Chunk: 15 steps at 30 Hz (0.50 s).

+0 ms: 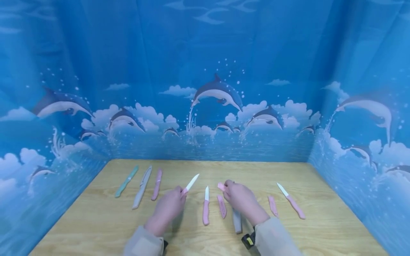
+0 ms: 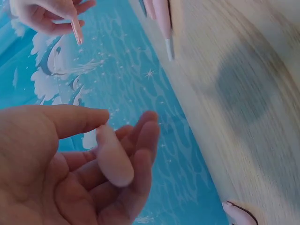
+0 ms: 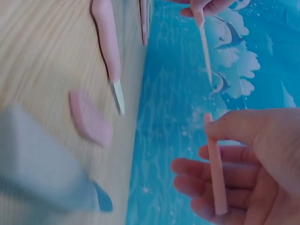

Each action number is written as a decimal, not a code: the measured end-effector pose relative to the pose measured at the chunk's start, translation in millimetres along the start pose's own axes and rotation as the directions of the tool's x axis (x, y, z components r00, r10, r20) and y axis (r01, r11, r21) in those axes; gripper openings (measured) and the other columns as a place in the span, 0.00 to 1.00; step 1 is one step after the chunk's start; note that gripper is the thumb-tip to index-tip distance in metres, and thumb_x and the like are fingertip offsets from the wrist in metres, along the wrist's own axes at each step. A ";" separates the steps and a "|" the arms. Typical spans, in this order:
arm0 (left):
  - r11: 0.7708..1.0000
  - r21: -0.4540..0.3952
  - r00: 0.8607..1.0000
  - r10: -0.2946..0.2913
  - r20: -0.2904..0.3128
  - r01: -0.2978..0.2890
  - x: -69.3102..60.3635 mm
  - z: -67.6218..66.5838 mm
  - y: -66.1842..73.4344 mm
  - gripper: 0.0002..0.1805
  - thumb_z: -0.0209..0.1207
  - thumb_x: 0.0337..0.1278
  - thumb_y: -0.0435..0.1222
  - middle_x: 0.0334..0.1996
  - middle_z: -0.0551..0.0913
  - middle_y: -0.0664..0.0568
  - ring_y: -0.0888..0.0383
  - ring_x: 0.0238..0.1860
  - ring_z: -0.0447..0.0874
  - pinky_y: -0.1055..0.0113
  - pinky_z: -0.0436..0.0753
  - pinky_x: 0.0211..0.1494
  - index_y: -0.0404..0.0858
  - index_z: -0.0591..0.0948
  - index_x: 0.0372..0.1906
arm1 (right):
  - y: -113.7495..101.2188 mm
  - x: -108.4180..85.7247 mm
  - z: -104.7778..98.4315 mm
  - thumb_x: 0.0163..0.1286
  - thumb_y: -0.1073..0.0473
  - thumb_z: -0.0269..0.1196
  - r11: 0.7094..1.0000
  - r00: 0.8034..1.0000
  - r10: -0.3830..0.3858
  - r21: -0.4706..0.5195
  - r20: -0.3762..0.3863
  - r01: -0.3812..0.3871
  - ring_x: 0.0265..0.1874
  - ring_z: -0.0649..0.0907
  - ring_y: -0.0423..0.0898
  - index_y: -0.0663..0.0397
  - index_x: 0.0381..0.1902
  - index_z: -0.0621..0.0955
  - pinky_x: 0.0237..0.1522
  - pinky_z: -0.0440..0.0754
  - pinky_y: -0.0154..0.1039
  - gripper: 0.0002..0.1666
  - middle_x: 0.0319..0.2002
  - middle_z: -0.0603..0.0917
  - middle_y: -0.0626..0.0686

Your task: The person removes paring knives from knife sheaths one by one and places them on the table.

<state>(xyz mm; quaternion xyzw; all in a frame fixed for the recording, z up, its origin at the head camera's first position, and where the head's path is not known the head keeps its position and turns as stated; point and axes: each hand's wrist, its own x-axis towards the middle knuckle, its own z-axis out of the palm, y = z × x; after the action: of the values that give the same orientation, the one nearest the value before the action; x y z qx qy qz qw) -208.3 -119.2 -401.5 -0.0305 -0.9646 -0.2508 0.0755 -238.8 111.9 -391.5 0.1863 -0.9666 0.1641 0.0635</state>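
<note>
My left hand (image 1: 169,206) pinches the pink handle (image 2: 115,161) of a small knife between thumb and fingers. Its bare pale blade (image 1: 192,181) points up and to the right. In my right hand (image 1: 241,199) is a pink knife sheath (image 3: 216,173), held between thumb and fingertips. Knife and sheath are both above the table, apart from each other. Between the hands lies an unsheathed pink knife (image 1: 206,211), with a loose pink sheath (image 1: 221,207) beside it. Under my right hand a grey knife (image 1: 237,222) is partly hidden.
At the left of the wooden table (image 1: 96,220) lie a green knife (image 1: 126,182), a grey knife (image 1: 142,186) and a pink knife (image 1: 157,184). To the right are another pink sheath (image 1: 273,205) and a bare pink knife (image 1: 295,206). A blue dolphin-print curtain (image 1: 205,149) borders the table.
</note>
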 end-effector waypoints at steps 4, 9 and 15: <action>0.997 -0.040 0.995 -0.069 0.068 0.072 3.9 -1.7 -3.9 0.12 0.54 0.66 0.36 0.21 0.75 0.49 0.57 0.20 0.72 0.67 0.73 0.21 0.29 0.78 0.40 | -8.4 10.6 5.5 0.67 0.57 0.62 0.999 0.998 0.047 0.016 0.028 -0.048 0.24 0.80 0.44 0.61 0.45 0.81 0.27 0.80 0.39 0.14 0.32 0.85 0.54; 0.992 -0.032 0.987 -0.117 0.112 0.122 8.5 -2.0 -11.0 0.14 0.54 0.66 0.37 0.19 0.75 0.48 0.56 0.19 0.72 0.67 0.73 0.21 0.28 0.79 0.35 | -20.1 21.1 9.7 0.64 0.57 0.65 0.996 0.995 0.084 0.019 0.045 -0.085 0.29 0.80 0.46 0.59 0.39 0.85 0.38 0.83 0.45 0.11 0.32 0.83 0.52; 0.991 0.029 0.977 -0.137 0.162 0.134 10.2 -1.7 -15.3 0.16 0.52 0.67 0.38 0.14 0.74 0.48 0.58 0.12 0.71 0.69 0.73 0.19 0.32 0.77 0.25 | -36.6 28.3 15.3 0.69 0.53 0.61 0.988 0.988 0.129 0.074 0.088 -0.135 0.18 0.77 0.44 0.58 0.26 0.82 0.36 0.82 0.43 0.16 0.28 0.81 0.54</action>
<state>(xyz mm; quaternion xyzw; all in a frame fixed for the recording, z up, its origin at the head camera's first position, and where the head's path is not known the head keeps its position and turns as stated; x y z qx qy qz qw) -219.7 -133.2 -405.7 0.0153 -0.9696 -0.2432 -0.0210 -251.9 65.0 -390.0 0.1307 -0.9713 0.1986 0.0051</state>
